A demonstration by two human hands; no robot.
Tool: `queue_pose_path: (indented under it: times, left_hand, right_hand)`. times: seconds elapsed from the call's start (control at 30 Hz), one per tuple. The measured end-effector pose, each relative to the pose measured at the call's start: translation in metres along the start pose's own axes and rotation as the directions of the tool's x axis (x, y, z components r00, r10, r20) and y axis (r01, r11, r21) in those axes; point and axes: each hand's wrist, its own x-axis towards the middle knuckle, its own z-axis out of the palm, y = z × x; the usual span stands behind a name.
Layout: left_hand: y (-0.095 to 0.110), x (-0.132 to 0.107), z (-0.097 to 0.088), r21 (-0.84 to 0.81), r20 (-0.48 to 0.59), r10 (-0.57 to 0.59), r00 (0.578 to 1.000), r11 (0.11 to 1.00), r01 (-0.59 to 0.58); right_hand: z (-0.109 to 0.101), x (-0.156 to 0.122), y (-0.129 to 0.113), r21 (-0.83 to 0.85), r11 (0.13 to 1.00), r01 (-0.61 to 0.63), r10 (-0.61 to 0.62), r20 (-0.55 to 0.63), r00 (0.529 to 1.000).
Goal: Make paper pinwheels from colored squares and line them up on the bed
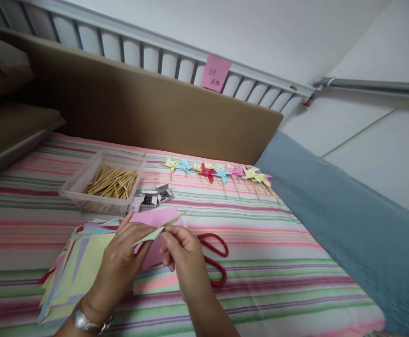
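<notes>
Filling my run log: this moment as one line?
left hand: pinches paper | right hand: pinches paper | scissors: beside right hand | pinwheels: row behind

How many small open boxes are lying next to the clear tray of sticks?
2. One box lies just right of the clear tray; the other box sits beside it, farther right. A white piece at their left could be a third; unclear.
</notes>
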Motion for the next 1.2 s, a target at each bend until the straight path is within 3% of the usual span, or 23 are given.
queue_pose_path:
  times: [0.23, 0.57, 0.7, 0.77, 0.83, 0.93, 1.03, 1.1, 1.2]
  left_hand:
    - [0.002, -0.001, -0.002, 0.007, 0.091, 0.027, 0.995, 1.000, -0.028]
    - [0.007, 0.000, -0.003, -0.031, 0.101, 0.000, 0.995, 0.999, 0.003]
    - [0.008, -0.002, 0.000, -0.078, 0.075, -0.071, 0.995, 0.994, 0.077]
    - [0.009, -0.003, 0.003, -0.134, 0.058, -0.197, 0.979, 0.970, 0.203]
    - [0.009, -0.002, 0.005, -0.203, 0.070, -0.411, 0.909, 0.886, 0.416]
    - [0.006, 0.004, 0.006, -0.336, 0.154, -0.704, 0.693, 0.623, 0.707]
    - [0.002, 0.010, 0.005, -0.449, 0.312, -0.794, 0.521, 0.360, 0.818]
    - [0.001, 0.014, 0.003, -0.490, 0.415, -0.785, 0.461, 0.234, 0.840]
    - [0.000, 0.017, 0.000, -0.515, 0.518, -0.746, 0.418, 0.118, 0.849]
  right_hand:
    - [-0.004, 0.005, 0.003, 0.058, 0.997, -0.050, 0.050, 0.001, 0.999]
    - [-0.001, 0.002, -0.003, -0.023, 1.000, -0.005, 0.005, -0.008, 1.000]
    - [0.001, 0.004, -0.002, -0.043, 0.999, -0.014, 0.012, -0.037, 0.999]
    - [0.001, 0.004, -0.001, -0.043, 0.999, -0.013, 0.011, -0.042, 0.999]
    - [-0.001, 0.004, -0.001, -0.057, 0.998, 0.031, -0.035, -0.055, 0.998]
    - [-0.013, 0.004, -0.006, -0.204, 0.954, 0.219, -0.245, -0.114, 0.963]
    - [-0.031, 0.007, -0.015, -0.508, 0.773, 0.380, -0.488, -0.094, 0.868]
    - [-0.042, 0.011, -0.018, -0.652, 0.635, 0.413, -0.543, 0.003, 0.840]
    - [-0.051, 0.016, -0.016, -0.710, 0.573, 0.409, -0.444, 0.151, 0.883]
